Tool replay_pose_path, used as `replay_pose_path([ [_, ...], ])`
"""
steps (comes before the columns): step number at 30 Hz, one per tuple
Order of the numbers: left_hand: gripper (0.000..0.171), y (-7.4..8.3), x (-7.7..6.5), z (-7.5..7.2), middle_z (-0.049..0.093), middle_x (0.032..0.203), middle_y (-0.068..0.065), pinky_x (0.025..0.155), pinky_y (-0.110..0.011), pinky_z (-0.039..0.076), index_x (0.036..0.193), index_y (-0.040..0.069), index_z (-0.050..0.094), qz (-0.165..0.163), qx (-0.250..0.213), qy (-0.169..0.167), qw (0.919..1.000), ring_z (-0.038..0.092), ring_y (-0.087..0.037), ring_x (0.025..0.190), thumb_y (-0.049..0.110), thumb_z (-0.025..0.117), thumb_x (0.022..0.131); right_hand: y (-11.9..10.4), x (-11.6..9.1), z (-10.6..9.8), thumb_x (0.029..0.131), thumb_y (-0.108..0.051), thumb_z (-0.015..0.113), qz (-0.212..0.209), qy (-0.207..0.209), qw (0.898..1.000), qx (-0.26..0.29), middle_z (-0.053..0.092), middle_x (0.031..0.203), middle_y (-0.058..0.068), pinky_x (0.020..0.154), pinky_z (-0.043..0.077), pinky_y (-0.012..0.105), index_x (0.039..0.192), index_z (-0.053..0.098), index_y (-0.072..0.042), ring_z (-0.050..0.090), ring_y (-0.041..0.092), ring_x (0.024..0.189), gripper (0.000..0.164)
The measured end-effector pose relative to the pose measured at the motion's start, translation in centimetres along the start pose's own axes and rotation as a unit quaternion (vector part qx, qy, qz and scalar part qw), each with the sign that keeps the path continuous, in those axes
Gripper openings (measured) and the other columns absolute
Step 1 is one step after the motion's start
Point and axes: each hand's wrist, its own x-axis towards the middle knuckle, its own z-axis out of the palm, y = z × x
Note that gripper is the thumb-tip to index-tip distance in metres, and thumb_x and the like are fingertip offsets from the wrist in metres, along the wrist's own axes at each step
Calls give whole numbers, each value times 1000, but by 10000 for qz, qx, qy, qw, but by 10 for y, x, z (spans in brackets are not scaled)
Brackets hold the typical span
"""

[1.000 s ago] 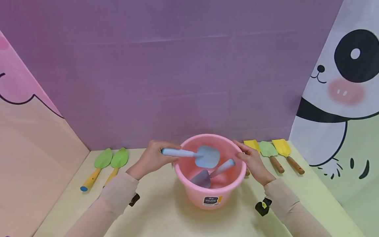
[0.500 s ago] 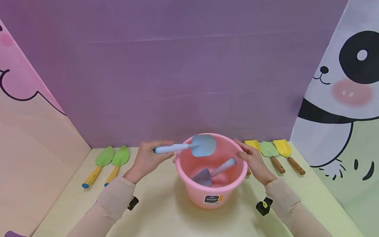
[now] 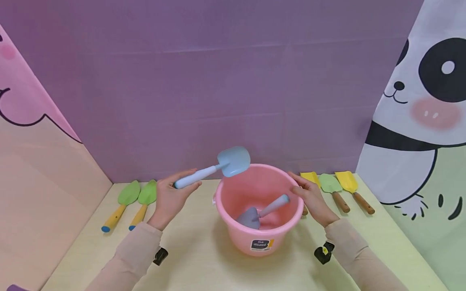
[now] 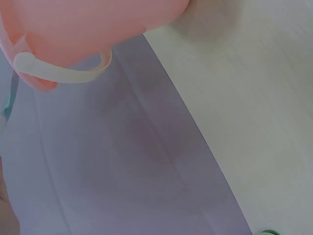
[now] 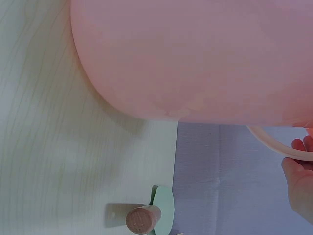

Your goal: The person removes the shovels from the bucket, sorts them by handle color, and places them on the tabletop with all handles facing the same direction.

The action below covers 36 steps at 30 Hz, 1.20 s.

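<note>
My left hand [image 3: 170,202] holds a small light-blue shovel [image 3: 234,161] by its pale handle, left of the bucket. The shovel's blade points up and right, overlapping the bucket's far left rim in the head view. A pink bucket [image 3: 238,242] stands upright on the table with a second, grey-blue trowel [image 3: 249,218] inside, its handle leaning toward the right wall. My right hand [image 3: 313,202] grips the bucket's right rim; in the right wrist view its fingers [image 5: 298,176] are beside the white bail handle [image 5: 274,143]. The left wrist view shows the bail's other end [image 4: 63,73].
Two green trowels with yellow handles [image 3: 113,218] lie at the table's left. Behind my right hand lie a yellow shovel [image 3: 310,177], a green shovel [image 3: 330,183] and another yellow shovel [image 3: 347,182], the latter two with wooden handles. A purple backdrop [image 3: 189,101] rises behind the table [image 3: 189,258].
My left hand has lifted the light-blue shovel up and left, out from over the bucket's opening, and its blade has tilted upward. My right hand has stayed on the rim.
</note>
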Motion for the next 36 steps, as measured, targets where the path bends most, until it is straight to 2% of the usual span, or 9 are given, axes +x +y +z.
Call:
replay_pose_path([
  [7, 34, -6, -2, -5, 70, 98, 10, 64, -17, 49, 102, 10, 72, -222, 0, 359, 9991, 61, -2, 83, 8, 78, 69, -1, -1, 0, 93, -18, 46, 38, -5, 10000, 10, 34, 146, 11, 82, 48, 18, 144, 31, -14, 45, 32, 123, 52],
  [13, 35, -16, -6, -9, 69, 95, 13, 64, -17, 48, 103, 11, 72, -561, -88, 668, 9962, 59, -5, 81, 10, 78, 69, 0, -2, 1, 93, -19, 47, 67, 9, 10000, 19, 32, 147, 9, 83, 46, 16, 143, 32, -14, 41, 31, 126, 52],
  [18, 37, -28, -12, -13, 64, 94, 19, 65, -17, 46, 108, 11, 70, -932, -71, 1058, 9900, 56, -7, 84, 13, 77, 72, 0, -2, 1, 93, -19, 46, 42, 20, 10000, 15, 32, 147, 9, 83, 47, 16, 144, 32, -14, 42, 32, 125, 52],
  [26, 37, -53, -24, -17, 63, 100, 9, 72, -17, 45, 109, 12, 69, -1182, -117, 1573, 9804, 53, -10, 90, 18, 76, 73, -2, -2, 1, 93, -19, 47, 41, 52, 10000, -12, 35, 146, 10, 80, 48, 17, 143, 33, -15, 47, 29, 119, 52],
  [30, 36, -65, -31, -16, 64, 97, 11, 73, -16, 45, 107, 14, 70, -1380, -24, 1832, 9733, 55, -8, 90, 21, 76, 73, -3, -3, 0, 93, -19, 47, 48, 41, 10000, -5, 36, 145, 9, 80, 49, 20, 143, 34, -15, 51, 24, 115, 51],
  [36, 37, -77, -41, -17, 60, 87, 20, 69, -12, 45, 106, 10, 70, -1868, 133, 1918, 9634, 54, -6, 86, 21, 77, 72, -4, -4, 0, 93, -19, 47, 39, 5, 10000, 26, 33, 147, 9, 82, 48, 18, 143, 33, -15, 47, 28, 121, 52],
])
